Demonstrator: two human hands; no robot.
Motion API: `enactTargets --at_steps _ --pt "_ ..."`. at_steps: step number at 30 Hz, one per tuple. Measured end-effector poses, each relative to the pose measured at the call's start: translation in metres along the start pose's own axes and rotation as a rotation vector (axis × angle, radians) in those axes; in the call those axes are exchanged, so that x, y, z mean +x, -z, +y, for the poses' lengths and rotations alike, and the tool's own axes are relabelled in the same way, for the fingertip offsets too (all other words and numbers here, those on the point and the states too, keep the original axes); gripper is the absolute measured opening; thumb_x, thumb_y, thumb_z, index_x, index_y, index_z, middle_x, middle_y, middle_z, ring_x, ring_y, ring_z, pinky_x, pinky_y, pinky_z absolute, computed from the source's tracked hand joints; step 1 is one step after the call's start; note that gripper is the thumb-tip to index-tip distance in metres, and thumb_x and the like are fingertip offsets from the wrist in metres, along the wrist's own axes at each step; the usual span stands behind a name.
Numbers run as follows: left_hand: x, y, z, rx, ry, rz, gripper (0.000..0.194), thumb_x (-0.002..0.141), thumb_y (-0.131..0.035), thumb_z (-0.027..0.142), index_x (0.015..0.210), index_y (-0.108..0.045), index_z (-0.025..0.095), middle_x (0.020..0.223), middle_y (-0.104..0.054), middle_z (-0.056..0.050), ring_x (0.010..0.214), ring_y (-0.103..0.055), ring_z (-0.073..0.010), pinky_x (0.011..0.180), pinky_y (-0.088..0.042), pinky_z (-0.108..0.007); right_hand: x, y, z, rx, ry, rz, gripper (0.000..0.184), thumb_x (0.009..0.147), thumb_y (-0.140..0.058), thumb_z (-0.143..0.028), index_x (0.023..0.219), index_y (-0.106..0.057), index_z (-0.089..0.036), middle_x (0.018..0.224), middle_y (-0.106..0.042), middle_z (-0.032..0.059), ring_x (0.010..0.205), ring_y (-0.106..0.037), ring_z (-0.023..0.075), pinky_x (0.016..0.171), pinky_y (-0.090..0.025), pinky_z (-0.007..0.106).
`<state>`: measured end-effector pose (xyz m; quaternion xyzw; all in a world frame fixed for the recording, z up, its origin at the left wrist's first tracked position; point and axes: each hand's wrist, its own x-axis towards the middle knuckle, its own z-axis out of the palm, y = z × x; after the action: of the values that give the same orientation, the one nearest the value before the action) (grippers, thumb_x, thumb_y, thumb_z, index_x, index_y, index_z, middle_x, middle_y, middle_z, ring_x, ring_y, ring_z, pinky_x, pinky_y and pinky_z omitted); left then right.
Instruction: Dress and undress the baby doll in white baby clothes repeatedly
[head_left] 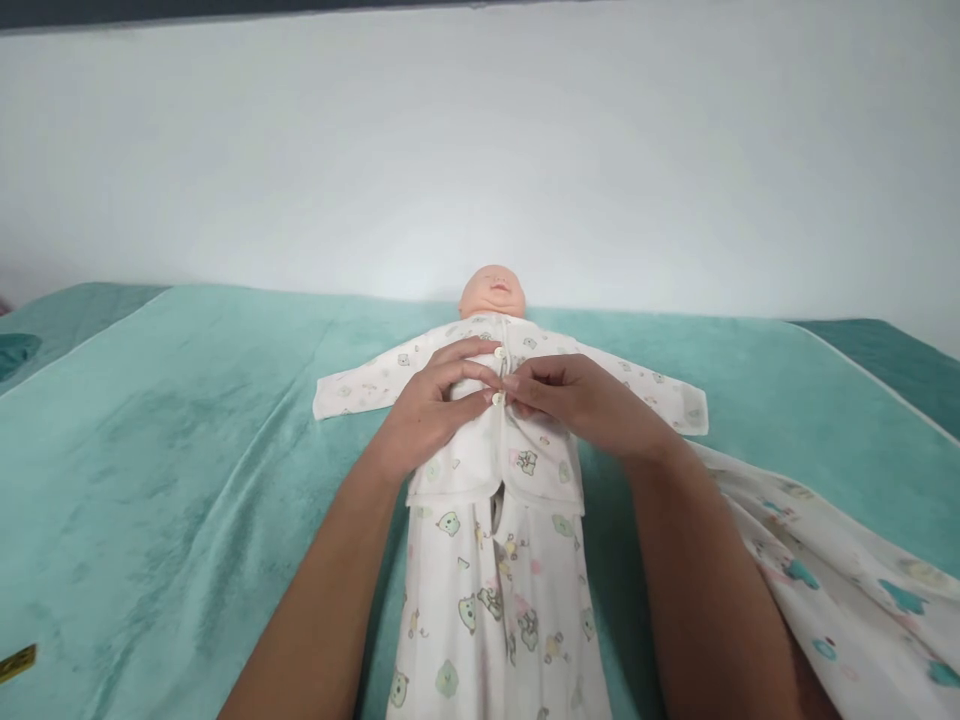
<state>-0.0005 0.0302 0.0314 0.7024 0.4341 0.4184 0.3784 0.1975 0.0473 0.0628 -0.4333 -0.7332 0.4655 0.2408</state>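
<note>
A baby doll (493, 292) lies on its back, dressed in a white, animal-print baby jacket (457, 470) with its sleeves stretched out to both sides. Matching printed pants (480, 620) cover its lower body. At the chest, my left hand (442, 398) grips the jacket's front edge, thumb and fingertips around a small white button (498, 398). My right hand (574, 395) pinches the opposite front edge right beside it, fingertips nearly meeting the left ones. Another button (500, 353) shows higher up the front. The fingertips partly hide the jacket's opening.
A teal plush blanket (187, 450) lies under the doll. To the right is a white printed cloth (840, 570), partly behind my right forearm. A yellow-and-black strip (18, 663) lies at the lower left. A white wall (480, 140) rises behind.
</note>
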Motion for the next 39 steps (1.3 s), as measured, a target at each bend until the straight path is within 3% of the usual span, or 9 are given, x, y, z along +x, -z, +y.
enactTargets --at_steps 7,10,16,22,25,29,32,35,39 --pt "0.003 -0.010 -0.006 0.186 -0.102 0.113 0.016 0.093 -0.051 0.034 0.101 -0.063 0.027 0.139 -0.055 -0.001 0.134 -0.045 -0.0212 0.113 -0.036 -0.043 0.002 -0.009 -0.004 -0.100 -0.052 0.080 0.032 0.081 -0.059 -0.043 0.063 -0.046 -0.020 0.058 -0.041 -0.0045 0.052 -0.032 0.0090 0.047 -0.023 0.025" --pt "0.005 -0.015 -0.009 0.315 -0.168 0.175 0.024 0.093 -0.051 0.034 0.114 -0.061 0.027 0.139 -0.054 -0.003 0.132 -0.047 -0.0201 0.113 -0.037 -0.041 0.004 -0.008 0.001 0.019 -0.051 0.106 0.028 0.081 -0.057 -0.038 0.063 -0.046 -0.020 0.058 -0.038 -0.0051 0.052 -0.032 0.0087 0.047 -0.023 0.025" --pt "0.005 -0.019 -0.007 0.486 -0.151 0.231 0.039 0.086 -0.062 0.040 0.121 -0.054 0.025 0.139 -0.053 -0.006 0.132 -0.047 -0.0243 0.110 -0.039 -0.044 0.014 -0.010 0.021 0.362 -0.078 0.399 0.023 0.077 -0.058 -0.032 0.062 -0.045 -0.020 0.057 -0.036 -0.0056 0.051 -0.033 0.0085 0.046 -0.025 0.024" --pt "0.002 -0.026 0.007 0.467 0.006 0.266 0.027 0.077 -0.067 0.027 0.098 -0.050 0.024 0.137 -0.055 -0.005 0.125 -0.052 -0.0254 0.103 -0.042 -0.045 0.020 -0.018 0.023 0.504 -0.045 0.524 0.023 0.075 -0.060 -0.029 0.060 -0.044 -0.020 0.052 -0.045 -0.0062 0.040 -0.032 0.0061 0.038 -0.019 0.023" --pt "0.002 -0.027 0.008 0.456 0.024 0.288 0.015 0.077 -0.059 0.018 0.082 -0.046 0.023 0.133 -0.058 -0.004 0.122 -0.053 -0.0246 0.099 -0.042 -0.044 0.024 -0.024 0.026 0.544 0.011 0.698 0.023 0.077 -0.059 -0.030 0.062 -0.046 -0.020 0.053 -0.051 -0.0053 0.040 -0.038 0.0062 0.037 -0.022 0.021" --pt "0.004 -0.023 0.003 0.288 0.010 0.345 0.014 0.076 -0.055 0.014 0.070 -0.043 0.021 0.124 -0.062 -0.002 0.115 -0.056 -0.0218 0.092 -0.043 -0.037 0.030 -0.028 0.036 0.580 0.053 0.911 0.024 0.078 -0.061 -0.033 0.063 -0.046 -0.020 0.055 -0.053 -0.0056 0.044 -0.042 0.0060 0.041 -0.031 0.019" --pt "0.006 -0.011 -0.002 0.017 0.103 0.533 0.012 0.076 -0.053 0.017 0.068 -0.045 0.020 0.097 -0.066 0.000 0.093 -0.059 -0.0166 0.081 -0.044 -0.029 0.030 -0.027 0.046 0.589 0.055 0.978 0.024 0.079 -0.062 -0.035 0.064 -0.048 -0.021 0.054 -0.051 -0.0061 0.045 -0.044 0.0068 0.043 -0.035 0.019" --pt "0.005 0.009 -0.008 -0.188 0.280 0.780 0.014 0.076 -0.056 0.023 0.067 -0.046 0.020 0.068 -0.050 0.004 0.066 -0.049 -0.0119 0.062 -0.038 -0.025 0.026 -0.019 0.058 0.546 0.021 1.050 0.024 0.077 -0.063 -0.035 0.064 -0.050 -0.021 0.055 -0.052 -0.0057 0.045 -0.044 0.0076 0.042 -0.035 0.020" --pt "0.002 0.037 -0.021 -0.381 0.412 0.928 0.019 0.073 -0.060 0.026 0.068 -0.043 0.020 0.064 -0.040 0.005 0.056 -0.038 -0.0097 0.053 -0.033 -0.024 0.009 0.002 0.079 0.402 -0.019 1.104 0.025 0.079 -0.060 -0.037 0.062 -0.053 -0.020 0.054 -0.051 -0.0041 0.046 -0.043 0.0091 0.043 -0.034 0.023"
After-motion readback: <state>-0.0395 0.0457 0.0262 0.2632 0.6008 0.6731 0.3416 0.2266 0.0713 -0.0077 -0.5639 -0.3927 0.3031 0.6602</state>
